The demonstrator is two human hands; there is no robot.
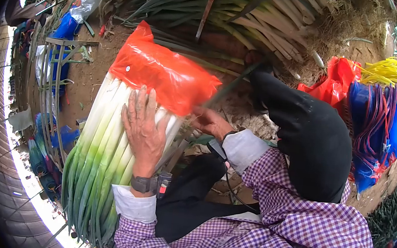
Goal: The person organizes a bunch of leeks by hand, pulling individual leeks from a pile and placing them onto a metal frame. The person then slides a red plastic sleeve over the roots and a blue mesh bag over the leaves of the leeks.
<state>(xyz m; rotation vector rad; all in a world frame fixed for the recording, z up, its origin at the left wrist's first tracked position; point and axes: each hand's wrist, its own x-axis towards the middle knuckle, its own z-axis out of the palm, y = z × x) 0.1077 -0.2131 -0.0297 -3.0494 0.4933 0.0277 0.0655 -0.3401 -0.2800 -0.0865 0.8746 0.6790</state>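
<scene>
A thick bundle of leeks (100, 147) lies in front of me, white ends away and green leaves toward me. A red plastic bag (165, 73) covers the far, white end of the bundle. My left hand (143, 125) lies flat on the white stalks, fingers spread, its fingertips at the bag's near edge. At the right side of the bundle, my right hand (214, 124) has its fingers curled at the bag's lower right corner. Slight blur there partly hides the fingertips.
Loose leeks (269, 19) with roots are heaped at the far side. To the right lie another red bag (333, 83), yellow ties (388, 72) and blue sheeting with purple-red strings (370, 119). A rack of thin bars (55, 88) stands on the left. My bent knee (314, 142) is at right.
</scene>
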